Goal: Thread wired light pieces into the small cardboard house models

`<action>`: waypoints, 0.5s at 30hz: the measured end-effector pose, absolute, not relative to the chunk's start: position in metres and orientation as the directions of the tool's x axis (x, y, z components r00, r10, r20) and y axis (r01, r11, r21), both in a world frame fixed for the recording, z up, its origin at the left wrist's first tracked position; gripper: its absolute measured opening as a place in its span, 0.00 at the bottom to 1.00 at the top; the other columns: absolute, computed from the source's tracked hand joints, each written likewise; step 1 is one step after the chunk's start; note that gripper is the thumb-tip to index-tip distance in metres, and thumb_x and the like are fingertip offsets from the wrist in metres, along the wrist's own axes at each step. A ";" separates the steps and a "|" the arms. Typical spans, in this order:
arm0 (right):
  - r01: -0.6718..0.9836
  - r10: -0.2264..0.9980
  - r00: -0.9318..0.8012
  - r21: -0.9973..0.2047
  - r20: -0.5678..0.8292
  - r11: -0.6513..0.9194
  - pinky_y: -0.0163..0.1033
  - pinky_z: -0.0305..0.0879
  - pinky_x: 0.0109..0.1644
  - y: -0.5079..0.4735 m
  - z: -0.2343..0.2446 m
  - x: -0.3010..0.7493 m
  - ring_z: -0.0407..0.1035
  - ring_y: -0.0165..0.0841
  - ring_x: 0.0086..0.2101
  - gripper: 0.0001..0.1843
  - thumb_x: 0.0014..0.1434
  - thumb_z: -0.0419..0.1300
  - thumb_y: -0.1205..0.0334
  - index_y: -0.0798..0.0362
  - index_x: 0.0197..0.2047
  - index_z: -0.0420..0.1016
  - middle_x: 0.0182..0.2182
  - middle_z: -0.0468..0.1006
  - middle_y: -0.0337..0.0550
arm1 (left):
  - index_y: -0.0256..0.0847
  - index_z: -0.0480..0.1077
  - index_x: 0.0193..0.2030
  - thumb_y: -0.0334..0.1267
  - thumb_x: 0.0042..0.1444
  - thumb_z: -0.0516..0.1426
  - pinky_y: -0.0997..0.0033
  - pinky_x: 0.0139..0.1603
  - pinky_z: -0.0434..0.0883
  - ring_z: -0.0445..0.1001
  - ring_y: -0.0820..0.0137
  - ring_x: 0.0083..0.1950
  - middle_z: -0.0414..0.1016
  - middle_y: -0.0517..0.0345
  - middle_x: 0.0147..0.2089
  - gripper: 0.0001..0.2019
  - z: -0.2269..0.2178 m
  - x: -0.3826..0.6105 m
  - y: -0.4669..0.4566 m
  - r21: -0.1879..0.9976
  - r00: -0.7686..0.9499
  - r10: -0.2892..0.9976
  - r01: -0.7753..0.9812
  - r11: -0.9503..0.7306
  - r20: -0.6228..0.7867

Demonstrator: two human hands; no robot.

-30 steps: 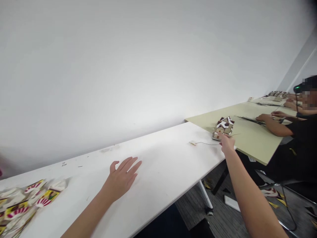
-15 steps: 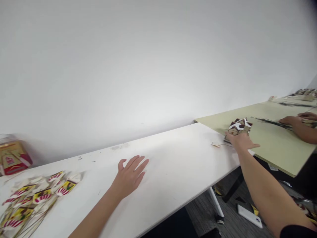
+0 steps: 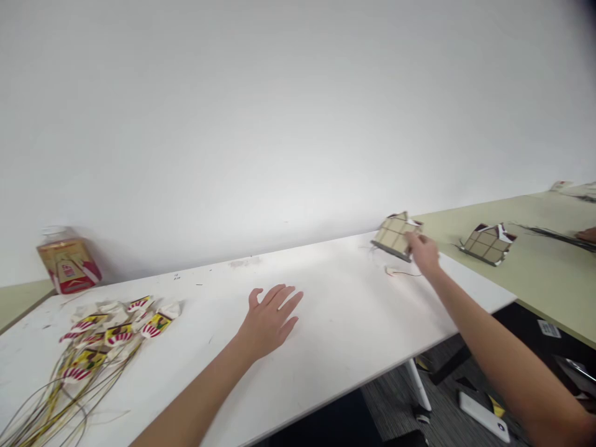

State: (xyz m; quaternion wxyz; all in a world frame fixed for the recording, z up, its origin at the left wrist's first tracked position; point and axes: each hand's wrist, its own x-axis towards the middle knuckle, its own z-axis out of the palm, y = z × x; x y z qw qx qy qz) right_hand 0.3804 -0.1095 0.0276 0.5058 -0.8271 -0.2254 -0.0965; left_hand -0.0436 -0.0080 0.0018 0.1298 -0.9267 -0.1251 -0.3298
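Note:
My right hand grips a small model house by its right end, holding it tilted over the far right of the white table. The house has beige gridded sides, a dark base edge and a brown-and-white top. My left hand is open, palm down with fingers spread, over the middle of the white table; whether it touches the surface I cannot tell. A second, similar house sits on the pale green table, right of my right hand. Below the held house lies a thin wire with a small pale end.
Several red, white and yellow printed pieces with long wires lie at left. Behind them stands a red-and-gold box by the wall. Dark thin strands lie at right, near another person's hand. A white power strip is on the floor.
My right hand has taken one house from the green table and moved it left over the white table. The view has turned left. My left hand stays open.

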 end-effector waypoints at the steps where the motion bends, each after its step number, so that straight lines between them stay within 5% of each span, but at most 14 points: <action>1: 0.496 0.358 0.855 -0.792 0.375 -0.356 0.43 0.58 0.36 -0.094 0.027 0.357 0.64 0.34 0.25 0.23 0.52 0.53 0.41 0.53 0.22 0.69 0.18 0.70 0.42 | 0.44 0.64 0.58 0.37 0.63 0.52 0.55 0.58 0.48 0.71 0.61 0.55 0.74 0.51 0.55 0.17 0.001 -0.044 -0.007 -0.106 0.743 0.188 0.329 -0.938 0.642; 5: 0.619 0.634 0.665 -0.766 0.395 -0.172 0.37 0.56 0.35 -0.043 0.024 0.256 0.64 0.32 0.27 0.18 0.50 0.56 0.43 0.51 0.26 0.71 0.22 0.73 0.37 | 0.47 0.55 0.65 0.46 0.63 0.52 0.49 0.60 0.50 0.68 0.57 0.59 0.69 0.45 0.61 0.25 0.000 -0.047 -0.005 0.264 0.708 0.492 0.416 -0.870 0.507; 8: 0.805 0.754 0.374 -0.593 0.539 0.024 0.42 0.52 0.40 -0.026 0.032 0.181 0.61 0.31 0.24 0.18 0.50 0.57 0.45 0.51 0.24 0.65 0.21 0.70 0.37 | 0.46 0.45 0.69 0.53 0.58 0.56 0.43 0.60 0.53 0.58 0.48 0.66 0.57 0.39 0.68 0.37 0.000 -0.046 -0.005 0.598 0.578 0.726 0.449 -0.663 0.371; 11: 0.896 0.768 0.175 -0.423 0.616 0.136 0.44 0.48 0.43 -0.020 0.042 0.126 0.62 0.33 0.25 0.20 0.46 0.61 0.43 0.51 0.27 0.65 0.22 0.72 0.39 | 0.46 0.39 0.70 0.53 0.56 0.58 0.46 0.62 0.57 0.53 0.50 0.69 0.51 0.40 0.70 0.42 0.001 -0.044 -0.003 0.844 0.468 0.812 0.218 -0.489 0.350; 15: 0.867 0.775 0.049 -0.412 0.629 0.280 0.45 0.46 0.44 -0.020 0.048 0.100 0.69 0.38 0.32 0.24 0.47 0.62 0.40 0.51 0.37 0.69 0.29 0.77 0.44 | 0.46 0.45 0.66 0.53 0.46 0.64 0.50 0.62 0.61 0.58 0.53 0.66 0.57 0.44 0.66 0.45 0.006 -0.043 0.000 0.958 0.348 0.895 -0.039 -0.285 0.280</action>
